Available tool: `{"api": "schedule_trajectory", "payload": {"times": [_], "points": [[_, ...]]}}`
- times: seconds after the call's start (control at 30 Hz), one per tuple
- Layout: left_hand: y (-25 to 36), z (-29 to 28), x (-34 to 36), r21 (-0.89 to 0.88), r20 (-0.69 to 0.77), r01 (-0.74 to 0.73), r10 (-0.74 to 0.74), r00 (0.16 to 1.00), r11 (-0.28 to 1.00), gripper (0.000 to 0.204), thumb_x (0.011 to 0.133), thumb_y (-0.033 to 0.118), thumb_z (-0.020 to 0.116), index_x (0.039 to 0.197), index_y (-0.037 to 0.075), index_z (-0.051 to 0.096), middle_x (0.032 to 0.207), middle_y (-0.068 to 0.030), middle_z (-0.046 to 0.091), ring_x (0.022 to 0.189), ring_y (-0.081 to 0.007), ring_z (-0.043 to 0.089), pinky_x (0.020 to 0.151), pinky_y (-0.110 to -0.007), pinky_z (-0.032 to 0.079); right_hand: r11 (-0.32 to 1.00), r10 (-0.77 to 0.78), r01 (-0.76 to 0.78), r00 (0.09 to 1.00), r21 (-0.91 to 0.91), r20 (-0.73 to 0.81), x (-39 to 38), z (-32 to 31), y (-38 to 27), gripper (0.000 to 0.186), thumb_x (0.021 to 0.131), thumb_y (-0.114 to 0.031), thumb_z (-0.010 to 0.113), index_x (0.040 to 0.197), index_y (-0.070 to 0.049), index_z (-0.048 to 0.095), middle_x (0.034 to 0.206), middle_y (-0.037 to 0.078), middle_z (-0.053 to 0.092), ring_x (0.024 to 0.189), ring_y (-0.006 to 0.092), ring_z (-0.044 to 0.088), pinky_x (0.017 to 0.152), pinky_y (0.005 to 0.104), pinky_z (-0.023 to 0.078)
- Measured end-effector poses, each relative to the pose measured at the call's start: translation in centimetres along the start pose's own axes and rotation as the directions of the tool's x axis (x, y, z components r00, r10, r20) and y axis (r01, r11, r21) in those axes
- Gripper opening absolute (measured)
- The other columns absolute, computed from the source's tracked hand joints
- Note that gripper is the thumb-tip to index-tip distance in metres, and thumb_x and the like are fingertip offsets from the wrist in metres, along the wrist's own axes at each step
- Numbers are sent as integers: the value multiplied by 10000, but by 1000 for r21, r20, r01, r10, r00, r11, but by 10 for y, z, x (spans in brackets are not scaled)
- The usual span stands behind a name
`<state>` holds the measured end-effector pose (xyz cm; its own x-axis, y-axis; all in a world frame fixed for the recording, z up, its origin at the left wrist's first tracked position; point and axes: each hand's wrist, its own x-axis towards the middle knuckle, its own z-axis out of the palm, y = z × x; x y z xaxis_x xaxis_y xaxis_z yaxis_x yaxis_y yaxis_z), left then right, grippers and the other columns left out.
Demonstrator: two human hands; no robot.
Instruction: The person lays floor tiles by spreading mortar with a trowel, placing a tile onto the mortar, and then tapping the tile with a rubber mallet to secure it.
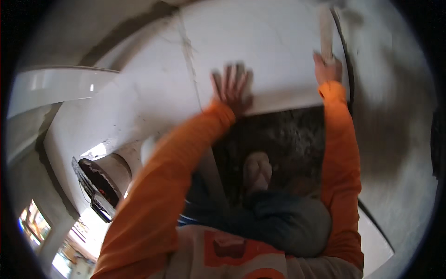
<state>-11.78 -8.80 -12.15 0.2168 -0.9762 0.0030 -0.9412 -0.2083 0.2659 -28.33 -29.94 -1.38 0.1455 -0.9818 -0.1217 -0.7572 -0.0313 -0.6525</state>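
1. Near the front edge of a large floor tile [274,51], the left hand [233,90] lies palm down with its fingers spread wide apart; blur leaves it unclear whether it presses on the surface or hovers just over it.
2. Up at the tile's right side, the right hand [328,70] is wrapped around the pale handle of a hand tool [326,35]; the tool's far end is too blurred to make out.
3. Between and beyond both hands spreads the tile itself: whitish, smooth and softly shiny, with a few faint smudges and a straight front edge that shows its thickness.
4. Along the tile's left side runs a thin, dirty grey-brown seam [187,51], with more whitish flooring past it.
5. Along its right side, a narrow dark gap [344,39] parts it from a grey, patchy wall [390,88].
6. Just below the front edge lies a dark, rough bed [292,135], where a foot in a sandal [258,168] shows.
7. Farther left, a bucket [118,168] with a dark inside tilts on the whitish flooring.
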Motion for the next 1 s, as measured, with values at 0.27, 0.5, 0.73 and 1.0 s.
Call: {"api": "schedule_trajectory", "payload": {"times": [0.27,0.5,0.73,1.0], "points": [[-23,-8,48,191,103,-187,170,980,964,704,840,632,391,1440,336,171,1516,-51,128,1398,-311,52,1079,-603,36,984,93,-82,994,157,-63,-36,-14,25,237,793,-230,597,696,-14,612,558,66,535,493,188,520,508,362,434],[-17,2,50,161,22,-211,210,977,964,686,840,643,384,1430,359,183,1511,-40,151,1394,-308,75,1080,-607,42,976,183,-174,981,-132,60,-44,4,94,344,788,-295,613,856,43,618,643,141,605,551,267,573,605,415,460],[-17,-14,39,244,101,-88,65,993,966,706,861,590,365,1453,276,143,1524,-59,76,1398,-314,21,1083,-590,3,975,98,-56,977,-213,190,-50,-9,76,447,790,-388,590,874,50,626,790,204,646,760,346,629,724,431,475],[-8,-14,-10,214,42,185,-198,979,959,690,858,513,368,1455,233,165,1511,-114,130,1392,-357,48,1051,-646,18,970,228,-223,973,-97,47,-55,-7,76,367,840,-308,522,968,13,647,904,208,650,849,356,638,786,447,506]]}}
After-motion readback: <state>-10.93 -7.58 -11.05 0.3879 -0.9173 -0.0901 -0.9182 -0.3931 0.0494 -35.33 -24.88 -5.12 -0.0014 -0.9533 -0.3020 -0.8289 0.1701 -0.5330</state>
